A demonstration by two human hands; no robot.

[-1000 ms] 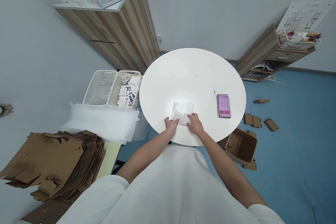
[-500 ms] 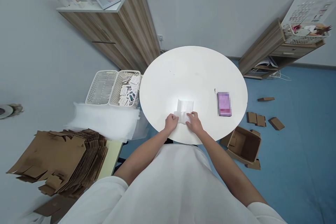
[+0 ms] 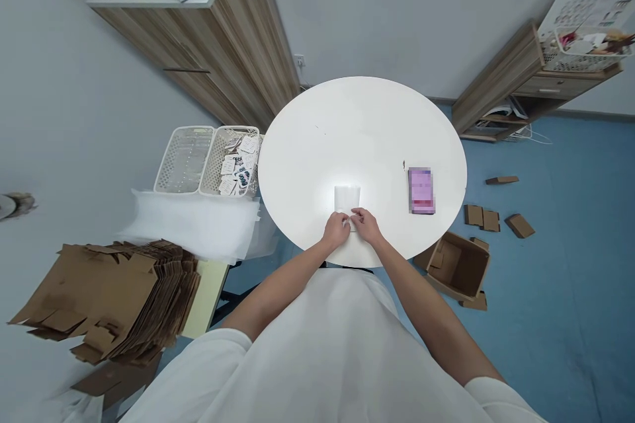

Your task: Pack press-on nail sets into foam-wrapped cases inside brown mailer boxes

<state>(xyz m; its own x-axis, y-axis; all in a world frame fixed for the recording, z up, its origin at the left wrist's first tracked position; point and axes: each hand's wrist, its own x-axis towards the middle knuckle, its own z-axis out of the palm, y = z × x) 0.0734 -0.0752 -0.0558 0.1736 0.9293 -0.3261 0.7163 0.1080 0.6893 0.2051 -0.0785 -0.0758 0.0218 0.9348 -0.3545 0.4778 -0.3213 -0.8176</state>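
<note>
A folded white sheet lies on the round white table, near its front edge. My left hand and my right hand meet at the sheet's near edge, fingers curled and pinching it from either side. The sheet now looks narrow and upright between my hands. A purple flat box lies on the table to the right of my right hand, untouched.
Two white baskets, one with small cards, stand left of the table beside white foam sheets and a stack of flat cardboard. An open carton and cardboard scraps lie on the blue floor at right. Wooden cabinets stand at the back.
My hands have drawn together toward the middle. The white sheet has been folded from wide to narrow.
</note>
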